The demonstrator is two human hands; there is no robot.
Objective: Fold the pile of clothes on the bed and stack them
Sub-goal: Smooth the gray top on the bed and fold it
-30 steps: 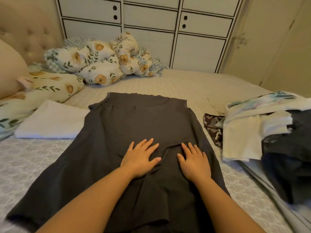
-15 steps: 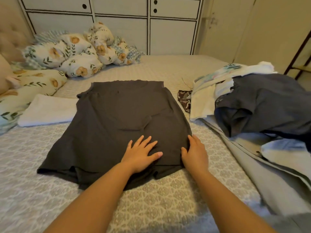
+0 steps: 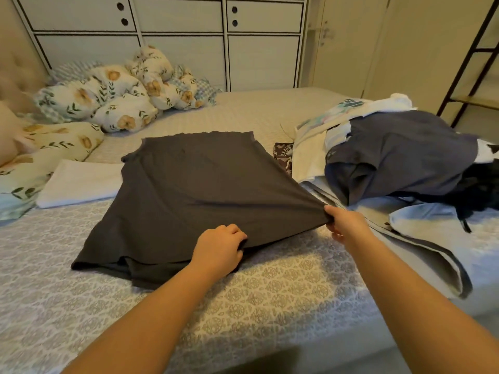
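Left edge of the bed point(image 3: 270, 300): a folded white cloth point(image 3: 81, 182) is laid flat, just beside the floral pillows point(image 3: 105, 101) at the head end. It is taken to be the start of the stack, judged only from how it lies.

Centre: the dark grey garment point(image 3: 194, 190) is spread flat on the bed, its near hem towards the foot edge. The left hand point(image 3: 218, 251) is curled on the near hem, fingers tucked under the fabric edge. The right hand point(image 3: 344, 224) is pinched on the garment's near right corner, which is lifted slightly off the bed — fabric is drawn taut between the two hands.

Right edge: the unfolded pile point(image 3: 399, 163) is heaped up, a navy piece on top, white and pale blue pieces beneath, a patterned scrap touching the garment's right side.

Risks, as judged:
- The near left corner is bunched and doubled under; if the fold is made over it, a crease is locked in.
- The pull is applied on one side only, so the far hem may be dragged askew and the fold may come out crooked.
- The lifted corner is close to the pile — loose pieces may be caught and pulled along.

Containers: none are seen on the bed. The cupboard doors point(image 3: 175, 49) behind are closed, contents hidden.
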